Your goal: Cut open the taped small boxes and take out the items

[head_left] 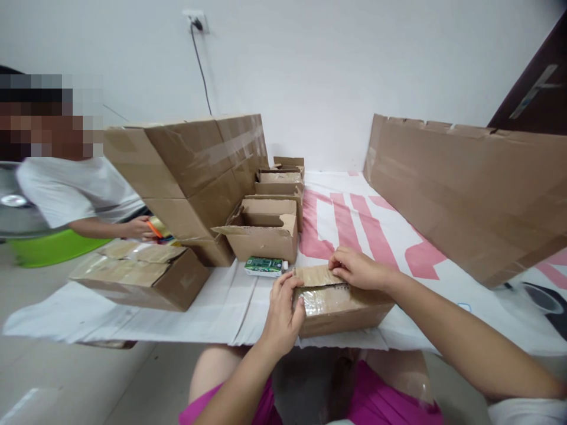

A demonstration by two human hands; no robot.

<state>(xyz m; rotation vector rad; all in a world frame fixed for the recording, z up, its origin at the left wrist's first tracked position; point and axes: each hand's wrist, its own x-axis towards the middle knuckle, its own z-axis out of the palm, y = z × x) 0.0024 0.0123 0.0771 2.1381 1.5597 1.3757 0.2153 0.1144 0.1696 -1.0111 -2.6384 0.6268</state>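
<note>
A small brown cardboard box [341, 310] with shiny tape on its top lies at the table's front edge. My left hand [284, 307] is at the box's left end, fingers curled over the corner and thumb against the taped top. With bent fingers pressed together, my right hand [349, 267] pinches the raised back flap [313, 275]. A dark gap shows between that flap and the taped top. Just behind and left of my left hand lies a small green and white carton [264, 266].
Open cardboard boxes [268, 236] stand in a row behind the carton. Stacked boxes [190, 159] rise at left, a cardboard panel [465, 183] at right. At far left, a person's hand [140, 228] holds a tape dispenser [157, 227] near another box [142, 274].
</note>
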